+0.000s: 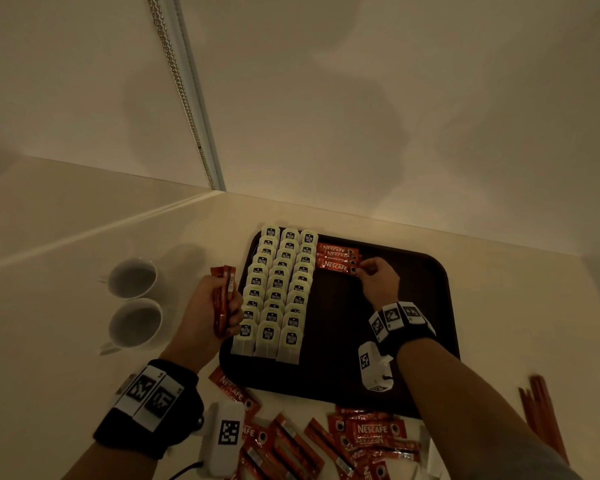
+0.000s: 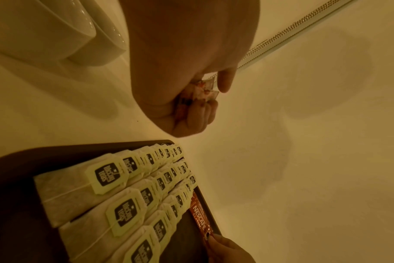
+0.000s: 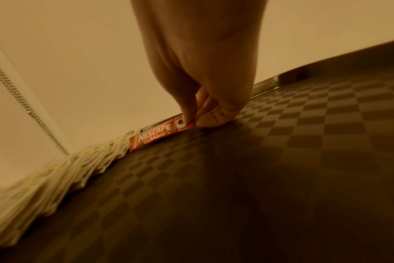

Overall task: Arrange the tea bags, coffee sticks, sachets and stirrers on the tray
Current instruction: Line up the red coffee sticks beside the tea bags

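Observation:
A dark brown tray [image 1: 430,306] carries three rows of white tea bags [image 1: 278,292] on its left side. Beside them at the far end lie a few red coffee sticks [image 1: 336,258] in an overlapping row. My right hand [image 1: 378,277] pinches the right end of the nearest stick [image 3: 155,136], which lies flat on the tray [image 3: 281,160]. My left hand [image 1: 215,306] hovers left of the tray and grips a bundle of red coffee sticks [image 1: 224,299], seen end-on in the left wrist view [image 2: 198,92].
Two white cups [image 1: 132,303] stand left of the tray. A loose heap of red coffee sticks [image 1: 343,441] lies on the counter at the near edge. Reddish stirrers [image 1: 541,410] lie at the right. Walls close off the back.

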Available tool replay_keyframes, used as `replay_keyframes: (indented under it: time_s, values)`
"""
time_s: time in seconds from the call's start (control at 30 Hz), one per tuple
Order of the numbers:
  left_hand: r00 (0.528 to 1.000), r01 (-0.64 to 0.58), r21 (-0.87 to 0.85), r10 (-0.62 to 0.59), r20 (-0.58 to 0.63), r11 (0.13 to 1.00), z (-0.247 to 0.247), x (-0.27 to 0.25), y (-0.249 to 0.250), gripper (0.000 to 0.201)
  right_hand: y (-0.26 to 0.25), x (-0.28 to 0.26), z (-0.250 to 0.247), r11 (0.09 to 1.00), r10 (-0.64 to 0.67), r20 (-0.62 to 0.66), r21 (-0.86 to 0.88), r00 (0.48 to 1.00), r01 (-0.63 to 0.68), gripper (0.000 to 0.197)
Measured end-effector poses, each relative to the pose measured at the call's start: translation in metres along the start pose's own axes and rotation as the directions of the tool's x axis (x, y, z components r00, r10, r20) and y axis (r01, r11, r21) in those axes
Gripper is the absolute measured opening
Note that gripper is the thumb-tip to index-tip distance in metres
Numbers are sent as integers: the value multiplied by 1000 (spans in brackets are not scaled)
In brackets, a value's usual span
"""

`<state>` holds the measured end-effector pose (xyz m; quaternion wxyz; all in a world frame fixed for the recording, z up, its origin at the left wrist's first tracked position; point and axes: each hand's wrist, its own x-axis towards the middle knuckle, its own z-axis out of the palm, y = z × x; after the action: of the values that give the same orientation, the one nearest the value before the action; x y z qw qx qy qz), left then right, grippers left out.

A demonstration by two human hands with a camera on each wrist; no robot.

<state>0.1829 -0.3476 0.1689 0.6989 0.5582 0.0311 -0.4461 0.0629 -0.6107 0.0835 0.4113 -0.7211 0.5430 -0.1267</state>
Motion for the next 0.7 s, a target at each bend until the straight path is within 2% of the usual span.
replay_keyframes:
  time_s: [0.13,0.43,0.5,0.6,0.63,0.67,0.7]
  values:
    - [1000,-11,11,11,27,1000,1,-4,0,19,-1,1,1,1000,-10,-15,10,1000,10,19]
    - [997,-22,72,27,-71,997,12,-1,-3,14,1,3,2,1000,-2,-18,-7,1000,2,21]
    - [996,-37,93,44,-73,995,16,-2,-2,12,0,2,1,1000,-8,-36,17,999,8,21]
    - [994,-94,186,103,-39,978,19,0,2,16,-18,-10,-3,990,-78,-63,112,995,85,21]
    - [992,-119,227,128,-24,967,20,1,4,18,-32,-18,-6,979,-117,-9,168,993,117,20]
    - [988,-143,261,152,-13,955,22,1,7,19,-47,-29,-9,962,-165,97,235,981,138,19]
    - [984,-168,292,177,-4,941,25,2,10,18,-65,-42,-13,944,-220,236,297,947,146,21]
